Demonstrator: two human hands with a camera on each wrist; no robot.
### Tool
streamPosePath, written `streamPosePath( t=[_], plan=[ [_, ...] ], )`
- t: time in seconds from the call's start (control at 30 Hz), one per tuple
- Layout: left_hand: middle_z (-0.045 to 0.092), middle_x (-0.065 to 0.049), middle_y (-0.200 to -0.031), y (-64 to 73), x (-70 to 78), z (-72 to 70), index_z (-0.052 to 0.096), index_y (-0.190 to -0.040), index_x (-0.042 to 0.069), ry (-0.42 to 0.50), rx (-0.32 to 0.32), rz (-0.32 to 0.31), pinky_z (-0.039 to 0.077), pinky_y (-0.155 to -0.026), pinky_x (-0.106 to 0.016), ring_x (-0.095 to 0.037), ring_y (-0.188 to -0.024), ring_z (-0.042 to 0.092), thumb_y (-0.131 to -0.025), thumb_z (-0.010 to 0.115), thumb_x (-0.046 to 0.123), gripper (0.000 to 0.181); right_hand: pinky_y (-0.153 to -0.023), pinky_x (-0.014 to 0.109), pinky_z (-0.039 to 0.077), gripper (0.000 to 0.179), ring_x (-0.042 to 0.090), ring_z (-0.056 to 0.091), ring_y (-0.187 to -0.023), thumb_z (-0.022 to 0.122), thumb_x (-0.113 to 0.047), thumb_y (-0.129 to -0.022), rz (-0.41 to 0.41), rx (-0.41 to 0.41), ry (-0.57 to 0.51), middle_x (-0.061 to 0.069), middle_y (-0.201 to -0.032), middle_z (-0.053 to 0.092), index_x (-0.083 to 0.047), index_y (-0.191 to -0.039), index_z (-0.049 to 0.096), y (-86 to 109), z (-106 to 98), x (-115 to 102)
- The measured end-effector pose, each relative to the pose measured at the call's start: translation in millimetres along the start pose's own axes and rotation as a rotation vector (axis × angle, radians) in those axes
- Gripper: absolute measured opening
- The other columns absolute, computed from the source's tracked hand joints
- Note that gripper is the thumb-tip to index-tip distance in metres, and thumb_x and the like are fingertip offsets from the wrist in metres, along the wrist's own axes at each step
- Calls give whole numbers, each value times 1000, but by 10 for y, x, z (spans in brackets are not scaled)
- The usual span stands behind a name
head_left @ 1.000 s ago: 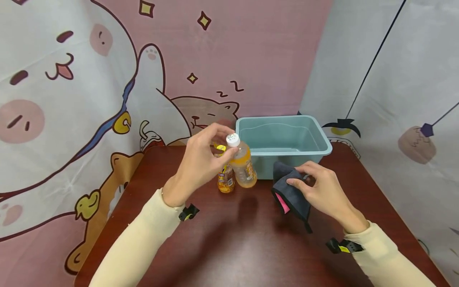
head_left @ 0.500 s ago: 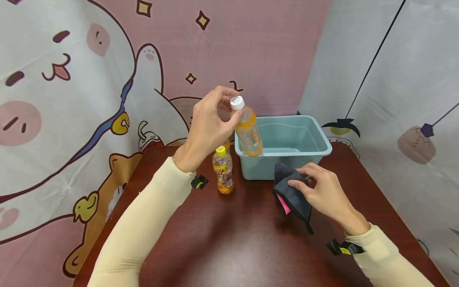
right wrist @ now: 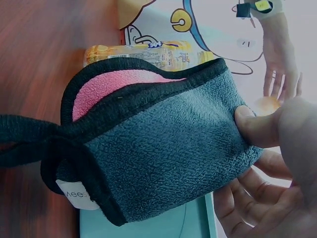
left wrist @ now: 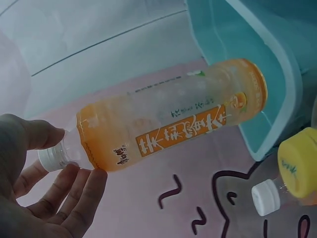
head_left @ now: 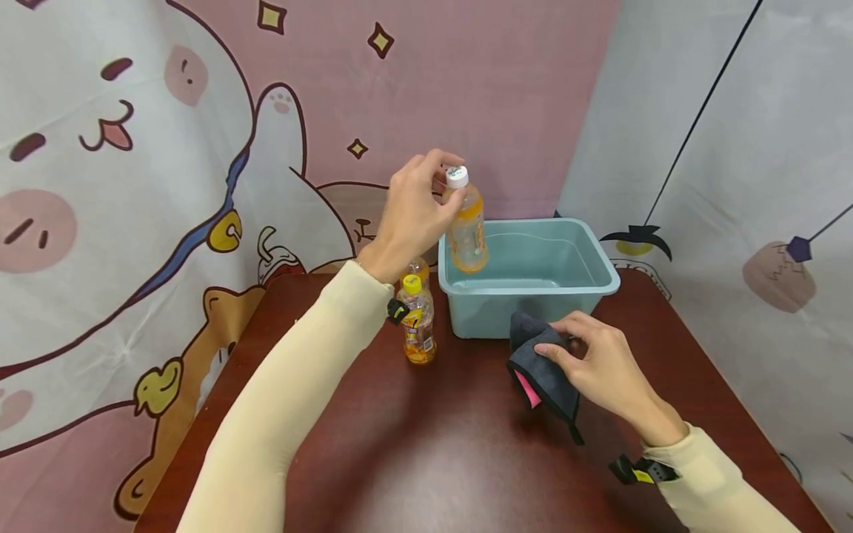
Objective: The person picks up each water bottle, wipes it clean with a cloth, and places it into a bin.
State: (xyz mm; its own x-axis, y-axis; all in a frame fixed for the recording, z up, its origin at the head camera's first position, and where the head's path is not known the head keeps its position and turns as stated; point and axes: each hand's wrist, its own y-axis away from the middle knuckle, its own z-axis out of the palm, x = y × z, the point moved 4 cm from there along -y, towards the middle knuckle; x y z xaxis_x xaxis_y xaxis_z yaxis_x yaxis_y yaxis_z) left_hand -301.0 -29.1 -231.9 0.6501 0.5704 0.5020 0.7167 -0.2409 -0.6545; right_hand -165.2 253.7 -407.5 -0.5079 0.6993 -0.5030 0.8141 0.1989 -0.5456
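My left hand (head_left: pixel 420 211) pinches a clear plastic drink bottle (head_left: pixel 469 235) by the neck, just under its white cap. An orange label with white characters wraps the bottle (left wrist: pixel 173 116), and its base overlaps the left rim of the teal bin (head_left: pixel 500 318) in the head view. Between thumb and fingers, my right hand (head_left: pixel 603 363) holds a folded dark grey cloth (head_left: pixel 543 366) with black edging and a pink inner side. A white tag (right wrist: pixel 77 194) and a black loop hang from the cloth in the right wrist view.
A yellow-capped bottle (head_left: pixel 418 326) stands on the dark red table (head_left: pixel 400 451), left of the bin. Close behind it is another bottle, partly hidden, whose white cap (left wrist: pixel 266 197) shows in the left wrist view. A printed curtain (head_left: pixel 506 96) hangs behind the table.
My left hand has raised the white-capped bottle and carried it away from me, from in front of the bin to over its left rim. My right hand stays nearly still with the cloth.
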Motion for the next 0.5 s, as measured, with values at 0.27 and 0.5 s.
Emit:
streamPosePath(
  t=[0.27,0.5],
  plan=[
    [75,-12,-126,-157,-128,292,75,-141,14,-112,-69,-90,66,-95,-37,-25,-110,75,-111,79,16,30,-65,15,41,23,12,55,-77,101,-10,-92,12,-4,2,-9,-92,67,-18,-107,87,2,-11,-3],
    [77,-11,-132,-254,-268,491,74,-141,14,-205,-142,-169,68,-97,-40,-26,-116,78,-110,81,18,32,-65,15,41,23,9,55,-78,101,-11,-92,24,-15,0,-10,-94,69,-20,-108,87,22,4,15]
  ],
)
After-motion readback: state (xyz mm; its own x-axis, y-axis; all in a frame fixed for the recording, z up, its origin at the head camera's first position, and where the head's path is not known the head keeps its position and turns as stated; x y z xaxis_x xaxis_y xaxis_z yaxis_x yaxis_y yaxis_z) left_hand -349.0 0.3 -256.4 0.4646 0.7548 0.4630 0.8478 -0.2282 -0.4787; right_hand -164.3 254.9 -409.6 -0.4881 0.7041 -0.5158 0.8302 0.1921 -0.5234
